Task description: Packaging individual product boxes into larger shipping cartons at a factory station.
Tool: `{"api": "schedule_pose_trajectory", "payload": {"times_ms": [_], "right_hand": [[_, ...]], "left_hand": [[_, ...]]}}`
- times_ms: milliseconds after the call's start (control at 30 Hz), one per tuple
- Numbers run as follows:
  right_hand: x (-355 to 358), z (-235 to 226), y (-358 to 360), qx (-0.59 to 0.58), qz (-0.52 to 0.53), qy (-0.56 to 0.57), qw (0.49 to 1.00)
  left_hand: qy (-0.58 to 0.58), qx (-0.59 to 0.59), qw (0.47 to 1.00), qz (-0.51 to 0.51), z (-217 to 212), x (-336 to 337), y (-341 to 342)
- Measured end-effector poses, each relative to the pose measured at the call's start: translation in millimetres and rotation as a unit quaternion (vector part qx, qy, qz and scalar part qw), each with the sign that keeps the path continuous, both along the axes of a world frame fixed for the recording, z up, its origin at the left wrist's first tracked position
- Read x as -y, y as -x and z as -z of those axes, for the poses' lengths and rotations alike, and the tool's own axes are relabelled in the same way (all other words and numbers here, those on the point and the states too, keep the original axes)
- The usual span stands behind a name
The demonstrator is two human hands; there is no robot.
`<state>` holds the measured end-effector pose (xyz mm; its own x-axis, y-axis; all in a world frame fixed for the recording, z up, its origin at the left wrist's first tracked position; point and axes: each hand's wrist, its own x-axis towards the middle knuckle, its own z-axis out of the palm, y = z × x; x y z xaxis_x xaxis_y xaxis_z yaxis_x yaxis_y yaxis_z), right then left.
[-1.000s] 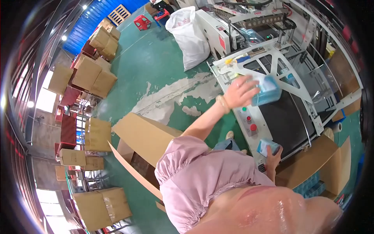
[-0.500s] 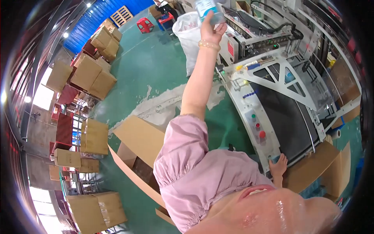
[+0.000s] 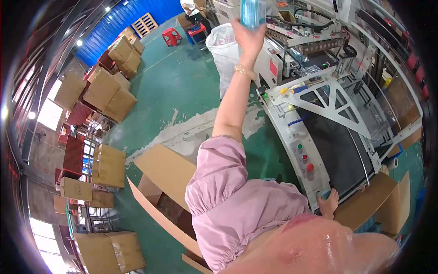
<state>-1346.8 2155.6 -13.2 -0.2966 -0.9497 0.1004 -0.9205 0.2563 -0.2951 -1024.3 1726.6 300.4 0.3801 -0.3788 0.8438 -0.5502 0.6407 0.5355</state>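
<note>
My left hand (image 3: 250, 42) is raised far out at the top, its thumb and fingers closed around the lower end of a clear, blue-tinted package (image 3: 252, 13). The package's upper end is cut off by the picture's edge. At lower right, my right hand (image 3: 329, 205) is beside the near end of a machine's dark conveyor belt (image 3: 344, 160). Its fingers curl at a small bluish item (image 3: 325, 195), mostly covered by the hand. Along the belt's left side runs a pale control panel (image 3: 301, 155) with green and red buttons.
An open carton (image 3: 166, 169) stands left of my body, another (image 3: 369, 196) beyond my right hand. A white sack (image 3: 223, 50) stands below my left hand. Stacked cartons (image 3: 107, 91) line the left side. A red stool (image 3: 171, 37) and a seated person (image 3: 197, 18) are farther back.
The package in my left hand has turned, now showing a clear blue side instead of a white and blue one. My left wrist has turned with it. My right hand has hardly moved.
</note>
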Motion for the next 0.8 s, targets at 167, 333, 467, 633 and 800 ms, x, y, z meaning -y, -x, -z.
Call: {"api": "schedule_pose_trajectory", "payload": {"times_ms": [167,333,467,633,800], "right_hand": [[18,-7,1,0.013,0.028,-0.025,0.999],[-2,-8,3,0.008,0.022,-0.029,0.999],[6,-12,-3,-0.011,-0.013,0.019,1.000],[-10,9,16,0.102,0.037,-0.003,0.994],[32,-6,64,0.302,0.169,0.198,0.917]], "left_hand": [[-0.138,0.114,0.949,0.258,-80,1,6],[-0.396,0.051,0.761,0.511,-77,8,28],[0.000,0.250,0.755,0.606,32,-110,56],[-0.440,0.351,0.692,0.452,216,-145,95],[-0.469,0.316,0.710,0.419,257,-187,76]]}}
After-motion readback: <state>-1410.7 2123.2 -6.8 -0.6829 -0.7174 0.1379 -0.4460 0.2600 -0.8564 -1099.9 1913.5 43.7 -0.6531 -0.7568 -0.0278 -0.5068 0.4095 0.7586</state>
